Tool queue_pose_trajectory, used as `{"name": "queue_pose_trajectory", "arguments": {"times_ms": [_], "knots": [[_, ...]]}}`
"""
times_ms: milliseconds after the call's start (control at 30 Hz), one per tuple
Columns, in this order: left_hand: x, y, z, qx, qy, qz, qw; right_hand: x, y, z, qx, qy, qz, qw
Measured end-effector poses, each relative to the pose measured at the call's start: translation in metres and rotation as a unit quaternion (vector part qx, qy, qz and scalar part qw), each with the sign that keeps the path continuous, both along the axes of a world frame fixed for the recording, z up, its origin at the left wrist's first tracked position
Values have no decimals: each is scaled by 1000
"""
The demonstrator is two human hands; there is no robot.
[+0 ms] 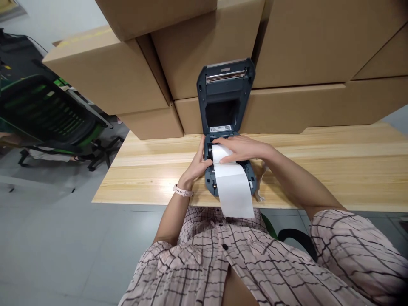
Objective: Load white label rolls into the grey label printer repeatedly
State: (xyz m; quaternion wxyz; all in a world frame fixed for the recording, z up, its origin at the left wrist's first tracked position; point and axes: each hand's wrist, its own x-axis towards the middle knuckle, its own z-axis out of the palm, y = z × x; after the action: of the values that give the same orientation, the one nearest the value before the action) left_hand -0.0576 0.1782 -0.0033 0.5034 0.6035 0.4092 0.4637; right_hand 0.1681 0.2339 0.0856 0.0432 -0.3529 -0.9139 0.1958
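Note:
A dark grey label printer stands on the wooden table with its lid raised toward the boxes. Inside it sits a white paper roll, and a strip of its paper runs out over the front and hangs past the table edge. My left hand grips the printer's left side, thumb on top by the roll's end. Across the roll lies my right hand, its thumb and fingers around the paper; its far fingertips are partly hidden inside the printer.
Stacked cardboard boxes stand along the back of the wooden table. Right of the printer lies a crumpled whitish strip. A black and green office chair is on the floor at left, with part of another person behind it.

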Motion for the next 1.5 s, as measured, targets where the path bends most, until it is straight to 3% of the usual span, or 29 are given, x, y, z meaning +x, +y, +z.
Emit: {"name": "queue_pose_trajectory", "arguments": {"times_ms": [233, 367, 467, 567, 633, 733, 867, 1000, 1133, 1267, 1400, 1500], "knots": [[5, 1, 2, 1, 7, 7, 1000, -16, 11, -2, 1, -48, -1, 999], [8, 1, 3, -8, -14, 13, 1000, 3, 13, 15, -62, 65, 65, 994], [10, -1, 2, -2, -21, 25, 999, 33, 9, 38, -133, 178, 97, 970], [10, -2, 1, 3, -23, 24, 999, 72, 4, 58, -143, 285, 24, 947], [9, -3, 1, 6, -23, 18, 1000, 97, 3, 62, -117, 332, -48, 935], [7, -2, -1, 9, -19, 5, 1000, 120, 11, 48, -86, 337, -129, 929], [4, 1, -4, 8, -20, -12, 1000, 128, 38, 8, -68, 286, -197, 935], [4, 2, -3, 10, -21, -18, 1000, 122, 63, -29, -62, 266, -198, 942], [5, 0, 1, 9, 4, -19, 1000, 110, 70, -48, -88, 255, -196, 943], [4, -3, 5, 6, 15, -22, 1000, 115, 61, -52, -144, 289, -209, 923], [4, -4, 5, 8, 17, -20, 1000, 156, 33, -57, -202, 391, -235, 867], [4, -3, 4, 9, 23, -20, 1000, 187, -1, -65, -281, 394, -247, 839]]}}
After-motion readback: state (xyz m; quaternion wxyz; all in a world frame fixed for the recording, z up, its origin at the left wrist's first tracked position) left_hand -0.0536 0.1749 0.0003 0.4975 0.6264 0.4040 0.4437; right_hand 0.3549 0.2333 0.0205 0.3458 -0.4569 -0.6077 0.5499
